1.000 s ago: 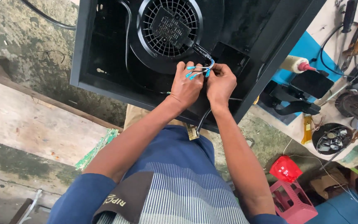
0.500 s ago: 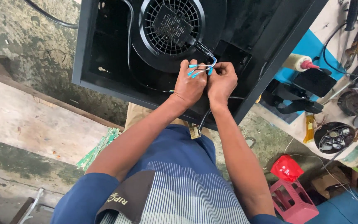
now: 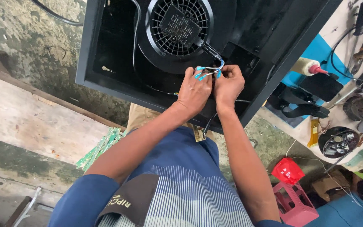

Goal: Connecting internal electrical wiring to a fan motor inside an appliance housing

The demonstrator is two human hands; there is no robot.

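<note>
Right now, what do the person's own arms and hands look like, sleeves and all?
Both hands, the left hand and the right hand, are bare: no gloves, rings or watch show. The forearms are bare too. Blue short sleeves end above the elbows. The striped blue and white shirt front carries a dark brown chest pocket with pale lettering.

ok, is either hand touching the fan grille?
No: both the left hand and the right hand pinch the blue-tipped wires below the fan grille, clear of it.
</note>
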